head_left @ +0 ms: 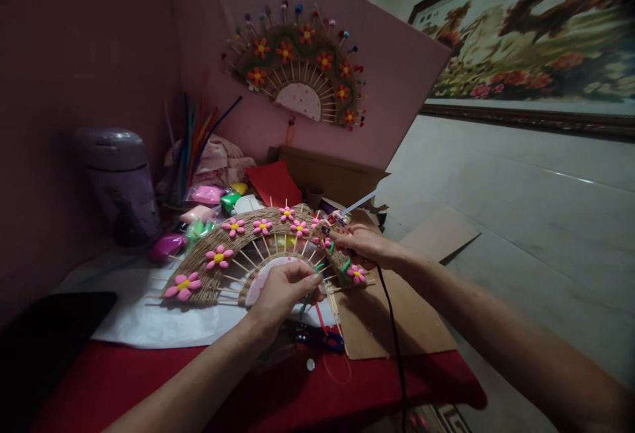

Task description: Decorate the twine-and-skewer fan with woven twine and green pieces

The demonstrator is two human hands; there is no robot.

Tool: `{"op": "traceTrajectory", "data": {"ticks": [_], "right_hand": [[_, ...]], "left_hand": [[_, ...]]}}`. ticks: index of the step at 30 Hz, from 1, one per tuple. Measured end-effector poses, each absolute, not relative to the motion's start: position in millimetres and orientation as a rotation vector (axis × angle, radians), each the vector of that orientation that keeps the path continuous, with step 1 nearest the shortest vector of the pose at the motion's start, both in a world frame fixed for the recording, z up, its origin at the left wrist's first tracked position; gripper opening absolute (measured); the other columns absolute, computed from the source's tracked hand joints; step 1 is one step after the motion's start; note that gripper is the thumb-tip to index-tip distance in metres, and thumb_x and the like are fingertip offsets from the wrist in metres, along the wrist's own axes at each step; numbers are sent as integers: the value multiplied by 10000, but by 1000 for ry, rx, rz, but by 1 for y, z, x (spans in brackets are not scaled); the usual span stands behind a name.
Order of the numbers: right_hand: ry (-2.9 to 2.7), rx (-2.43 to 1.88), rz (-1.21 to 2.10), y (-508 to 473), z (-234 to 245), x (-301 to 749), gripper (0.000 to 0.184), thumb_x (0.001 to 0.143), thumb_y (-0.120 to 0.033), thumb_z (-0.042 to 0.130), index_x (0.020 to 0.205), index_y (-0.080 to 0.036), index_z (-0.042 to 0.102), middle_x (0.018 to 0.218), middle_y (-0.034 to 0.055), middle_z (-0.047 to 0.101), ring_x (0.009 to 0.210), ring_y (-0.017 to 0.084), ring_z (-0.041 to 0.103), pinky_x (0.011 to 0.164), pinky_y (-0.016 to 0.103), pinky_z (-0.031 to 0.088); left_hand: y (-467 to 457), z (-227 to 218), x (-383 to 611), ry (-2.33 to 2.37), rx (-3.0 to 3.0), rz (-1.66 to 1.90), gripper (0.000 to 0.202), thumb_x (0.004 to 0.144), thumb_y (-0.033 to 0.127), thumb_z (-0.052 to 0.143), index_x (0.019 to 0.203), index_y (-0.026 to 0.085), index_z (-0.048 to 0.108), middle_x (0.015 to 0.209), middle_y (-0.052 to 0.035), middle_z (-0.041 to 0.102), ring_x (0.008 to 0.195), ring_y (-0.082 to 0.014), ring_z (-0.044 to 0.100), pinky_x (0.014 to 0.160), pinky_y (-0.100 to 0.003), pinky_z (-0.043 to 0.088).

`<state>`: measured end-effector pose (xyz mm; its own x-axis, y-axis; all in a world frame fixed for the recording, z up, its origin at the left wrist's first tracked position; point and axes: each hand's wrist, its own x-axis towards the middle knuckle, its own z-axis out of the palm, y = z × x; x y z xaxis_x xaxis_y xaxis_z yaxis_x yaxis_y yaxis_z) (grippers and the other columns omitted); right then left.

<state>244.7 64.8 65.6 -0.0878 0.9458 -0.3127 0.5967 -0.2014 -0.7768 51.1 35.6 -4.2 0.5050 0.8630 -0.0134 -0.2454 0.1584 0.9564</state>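
A twine-wrapped half-round fan (211,282) with thin wooden sticks and pink clay flowers lies in front of me. My left hand (288,284) is over its pale inner half-circle, thumb and fingers pinched on a fuzzy green pipe cleaner (306,305). Wrapped round a hot glue gun (338,219), my right hand (367,242) is above the fan's right side. A whitish glue stick (360,201) sticks out of the gun's back, and a black cord (394,327) hangs below. The nozzle is hard to make out. Short green pieces (346,266) sit among the right-hand flowers.
Bags of coloured clay (207,194), several pipe cleaners (191,145) and a lilac container (119,182) stand behind left. Cardboard (391,324) lies at right, and dark-blue-handled scissors (320,338) near the front of the red-covered table (198,387). A finished-looking fan (278,43) hangs on the pink board.
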Motion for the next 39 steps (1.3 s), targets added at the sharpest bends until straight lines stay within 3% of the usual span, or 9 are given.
{"op": "traceTrajectory", "data": {"ticks": [39], "right_hand": [[-1745,-1886,1070,68,68,241,572,691,-748,528,612,-204,369,463,-72,347,346,36,266,318,190,212]], "left_hand": [[38,-5,52,679,1165,878,242,705,332,687,609,132,591,572,-25,628,548,-102,528,587,-240,396]]}}
